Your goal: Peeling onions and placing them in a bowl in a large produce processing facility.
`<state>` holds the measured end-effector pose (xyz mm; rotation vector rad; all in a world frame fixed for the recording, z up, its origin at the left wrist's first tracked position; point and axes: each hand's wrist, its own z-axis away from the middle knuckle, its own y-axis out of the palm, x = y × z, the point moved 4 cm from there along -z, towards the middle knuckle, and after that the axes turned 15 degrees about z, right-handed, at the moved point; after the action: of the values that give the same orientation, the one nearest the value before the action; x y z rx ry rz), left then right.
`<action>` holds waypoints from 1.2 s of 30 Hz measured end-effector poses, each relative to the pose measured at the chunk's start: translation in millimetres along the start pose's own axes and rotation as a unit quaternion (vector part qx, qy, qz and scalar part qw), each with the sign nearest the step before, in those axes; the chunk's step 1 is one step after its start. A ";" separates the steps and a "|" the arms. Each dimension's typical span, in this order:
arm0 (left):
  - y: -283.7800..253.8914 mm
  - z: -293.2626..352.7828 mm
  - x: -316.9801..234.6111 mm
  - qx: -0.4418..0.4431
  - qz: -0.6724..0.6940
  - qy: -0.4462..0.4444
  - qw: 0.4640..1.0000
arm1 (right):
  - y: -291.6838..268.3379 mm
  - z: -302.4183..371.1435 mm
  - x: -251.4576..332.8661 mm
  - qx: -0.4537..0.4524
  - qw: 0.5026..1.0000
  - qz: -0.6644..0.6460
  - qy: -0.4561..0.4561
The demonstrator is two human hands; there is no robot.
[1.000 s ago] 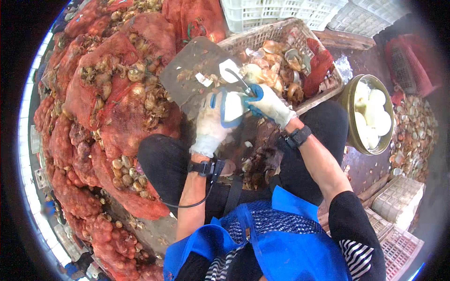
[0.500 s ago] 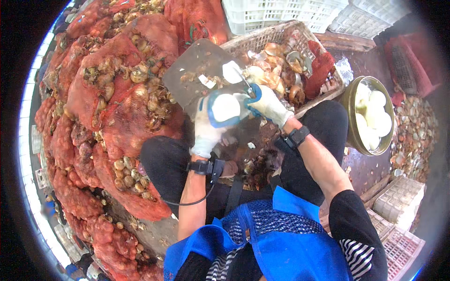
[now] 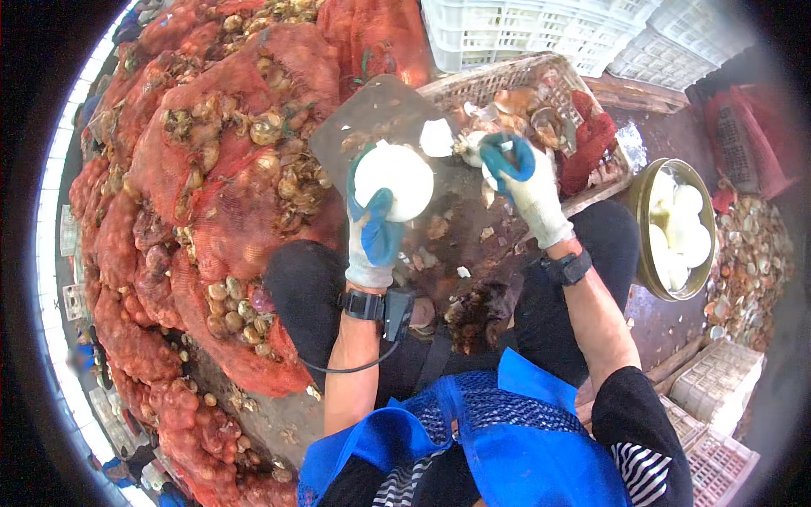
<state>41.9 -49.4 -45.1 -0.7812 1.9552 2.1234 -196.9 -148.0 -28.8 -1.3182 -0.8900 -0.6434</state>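
Note:
My left hand [image 3: 378, 221], in a white and blue glove, grips a large peeled white onion [image 3: 404, 179] over the near part of a grey board [image 3: 372, 106]. A white piece of onion [image 3: 437, 138] lies at the board's right edge, between my hands. My right hand [image 3: 521, 173], gloved alike, is apart from the onion with its fingers curled closed near the crate of peelings. Something pale shows between those fingers, but I cannot make out what it is. No knife blade can be made out there now.
A plastic crate [image 3: 612, 173] holds onion skins and red netting. To the right stands a round container [image 3: 644, 245] of peeled onions. Red mesh sacks of onions [image 3: 228, 169] crowd the left; white crates [image 3: 524, 29] stack at the back. Skins [image 3: 752, 270] cover the floor at right.
My hands have drawn apart: the right, which held a knife by the onion, has moved right toward the peelings. My left hand has turned, showing more of the onion.

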 end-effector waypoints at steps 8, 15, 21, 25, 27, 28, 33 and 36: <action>56.6 2.6 -5.0 0.124 -0.208 0.035 0.970 | 11.0 37.5 73.8 0.200 0.941 -0.266 -0.065; 8.0 0.1 -3.0 0.091 -0.344 -0.045 0.933 | 22.3 20.8 60.2 0.133 0.966 -0.108 -0.195; 36.3 13.2 -5.3 -0.004 0.000 -0.134 0.991 | 24.8 25.9 66.7 0.122 0.965 -0.045 -0.228; 36.4 13.3 -4.5 0.000 0.019 -0.139 0.990 | 23.2 22.4 70.5 0.137 0.966 -0.011 -0.219; 33.9 11.8 -3.4 0.000 0.013 -0.135 0.991 | 20.9 21.9 73.4 0.136 0.968 -0.015 -0.210; 34.2 11.3 -4.4 -0.001 0.013 -0.135 0.991 | 19.3 21.3 76.0 0.131 0.967 0.005 -0.218; 34.1 11.5 -2.9 0.000 0.013 -0.170 0.985 | 21.5 21.3 76.6 0.122 0.970 -0.043 -0.205; 41.1 11.5 -0.8 -0.020 -0.003 -0.154 0.988 | 13.9 23.0 84.2 0.097 0.958 0.022 -0.268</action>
<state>21.1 -43.8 -8.3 -0.4295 1.7519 2.1367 -144.9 -116.0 35.0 -1.3494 -1.3211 -0.1483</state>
